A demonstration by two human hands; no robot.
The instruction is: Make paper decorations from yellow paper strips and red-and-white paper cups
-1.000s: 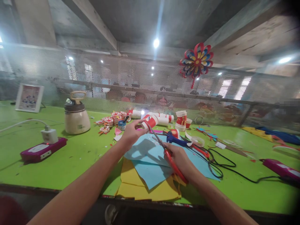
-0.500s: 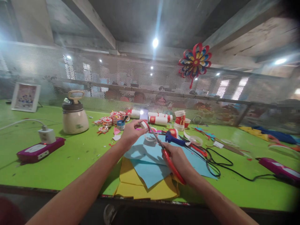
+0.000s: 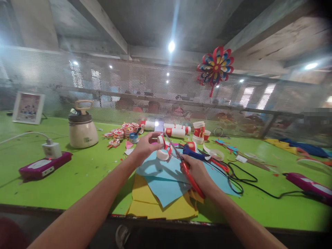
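Observation:
My left hand (image 3: 146,147) pinches a small red-and-white paper cup piece (image 3: 161,140) between thumb and fingers. In my right hand (image 3: 198,171) are scissors (image 3: 190,178) with red handles. Their blades point up and away, close beside the cup piece. A curled white strip (image 3: 162,155) is just below my left fingertips, above light-blue paper sheets (image 3: 163,192); whether it joins the cup piece I cannot tell. Yellow sheets (image 3: 145,202) lie beneath the blue ones. To the right of the blades rests a blue glue gun (image 3: 193,152).
Stacked paper cups (image 3: 199,131), white-and-red cup rolls (image 3: 176,132), a phone (image 3: 159,126) and round red-and-white paper pieces (image 3: 127,129) stand at the back. A jug (image 3: 83,133) and power strip (image 3: 46,167) are left. Black cable (image 3: 261,192) runs right to another power strip (image 3: 308,186).
The white strip below my left hand now shows as a larger loop hanging lower. The scissors have shifted slightly, their handles a little higher. Both hands stay in nearly the same place.

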